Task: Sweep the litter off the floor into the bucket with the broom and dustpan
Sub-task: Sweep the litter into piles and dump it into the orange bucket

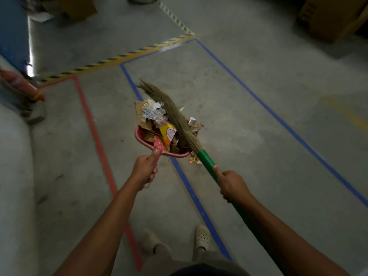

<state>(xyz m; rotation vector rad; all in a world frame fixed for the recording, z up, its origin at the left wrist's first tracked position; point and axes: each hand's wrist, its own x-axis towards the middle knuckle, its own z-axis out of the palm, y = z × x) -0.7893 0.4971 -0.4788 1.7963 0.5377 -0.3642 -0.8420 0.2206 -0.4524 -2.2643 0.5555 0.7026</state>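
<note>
My left hand [145, 169] grips the handle of a pink dustpan [139, 135] held above the floor. The pan is heaped with litter [157, 124]: cardboard scraps, crumpled plastic, a yellow wrapper. My right hand [232, 185] holds the green handle of a grass broom [175, 114]. Its bristles lie across the top of the litter, pointing away from me. A small shiny wrapper [194, 160] shows just below the pan's rear edge, beside the broom handle. No bucket is in view.
Blue [191, 188], red [99, 144] and yellow-black tape lines [119, 56] cross the concrete floor. A red fire extinguisher [22, 84] stands at the left by a pale wall. Cardboard boxes [330, 16] sit at the far right and top left. My feet [202, 237] are below.
</note>
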